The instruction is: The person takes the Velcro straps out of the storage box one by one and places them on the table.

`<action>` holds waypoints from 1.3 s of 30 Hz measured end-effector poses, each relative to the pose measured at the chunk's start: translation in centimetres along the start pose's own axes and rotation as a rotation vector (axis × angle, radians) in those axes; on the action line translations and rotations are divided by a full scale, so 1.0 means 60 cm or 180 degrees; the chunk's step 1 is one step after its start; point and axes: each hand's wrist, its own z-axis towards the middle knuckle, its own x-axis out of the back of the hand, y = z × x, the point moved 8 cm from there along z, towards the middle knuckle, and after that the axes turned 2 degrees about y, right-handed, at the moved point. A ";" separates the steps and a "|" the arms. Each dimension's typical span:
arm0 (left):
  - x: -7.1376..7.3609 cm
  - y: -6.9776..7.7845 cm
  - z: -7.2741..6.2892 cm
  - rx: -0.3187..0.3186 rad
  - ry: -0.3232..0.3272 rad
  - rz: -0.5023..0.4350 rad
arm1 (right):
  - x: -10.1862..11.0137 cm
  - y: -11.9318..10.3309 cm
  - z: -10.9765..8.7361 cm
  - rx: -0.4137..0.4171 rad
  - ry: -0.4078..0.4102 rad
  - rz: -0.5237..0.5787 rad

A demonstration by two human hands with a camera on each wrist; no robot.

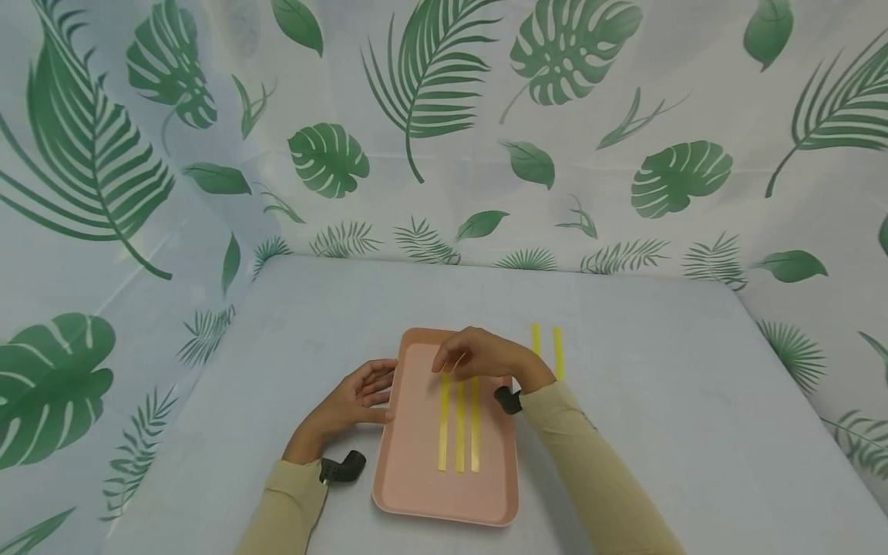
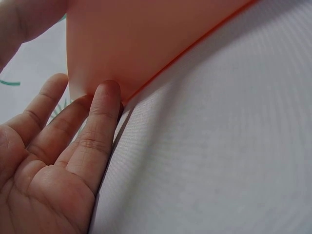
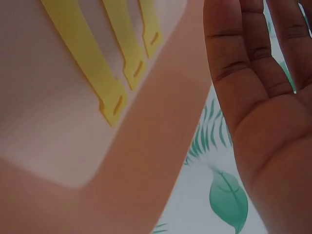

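Touching the left rim of a smooth pink, rectangular, round-cornered tray [image 1: 409,486], the left hand [image 1: 347,401] is resting with its fingers relaxed and spread, the thumb apart from them; it is gripping nothing. The right hand [image 1: 486,354] is hovering over the far part of the tray, its fingers loosely bent and a little apart, holding nothing that shows; its fingertips are passing out of its own wrist view.

The tray is lying mostly between the two hands. Inside it, three narrow, flat, yellow strips [image 1: 460,432] are lying side by side, not touching, running from below the right hand toward the person. In the right wrist view, their ends are showing small slots [image 3: 118,105], beside that palm. Two more loose yellow strips [image 1: 558,351] are lying on the pale, flat table [image 1: 659,401], just past the right wrist and outside the tray, the wrist and forearm partly hiding them.

Beige long sleeves [image 1: 597,470] are covering both forearms, and a small black device [image 1: 344,467] is sitting at each wrist. Beyond the hands, a white, green-leaf-patterned backdrop [image 1: 416,200] is surrounding the table.
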 end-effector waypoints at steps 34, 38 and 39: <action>-0.001 0.004 0.001 0.0039 -0.0042 -0.0109 | -0.036 0.058 0.040 -0.0577 -0.0165 -0.0414; -0.001 0.003 0.001 0.0046 -0.0036 -0.0111 | -0.038 0.058 0.043 -0.0535 -0.0151 -0.0371; -0.001 0.003 0.000 0.0047 -0.0035 -0.0109 | -0.039 0.058 0.043 -0.0529 -0.0145 -0.0358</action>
